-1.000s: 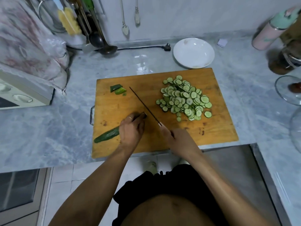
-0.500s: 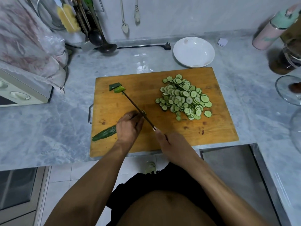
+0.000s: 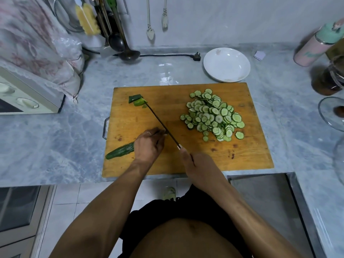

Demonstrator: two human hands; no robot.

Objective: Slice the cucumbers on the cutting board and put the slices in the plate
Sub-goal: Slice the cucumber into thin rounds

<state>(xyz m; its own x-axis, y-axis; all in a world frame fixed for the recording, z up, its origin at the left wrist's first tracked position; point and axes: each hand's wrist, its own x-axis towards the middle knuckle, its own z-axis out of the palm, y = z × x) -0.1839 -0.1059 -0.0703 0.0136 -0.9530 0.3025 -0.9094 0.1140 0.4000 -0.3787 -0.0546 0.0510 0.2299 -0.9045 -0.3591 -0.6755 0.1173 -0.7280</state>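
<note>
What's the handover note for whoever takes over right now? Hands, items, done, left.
Left hand: holds the uncut cucumber down at the near-left corner of the cutting board; the cucumber's end overhangs the board's left edge.
Right hand: grips the knife, whose tip reaches the end pieces at the far left of the board.
Done: a large pile of slices lies on the right half of the board.
Left: slice the remaining cucumber, then move all slices to the white plate, which sits beyond the board's far edge and holds no slices yet.
</note>
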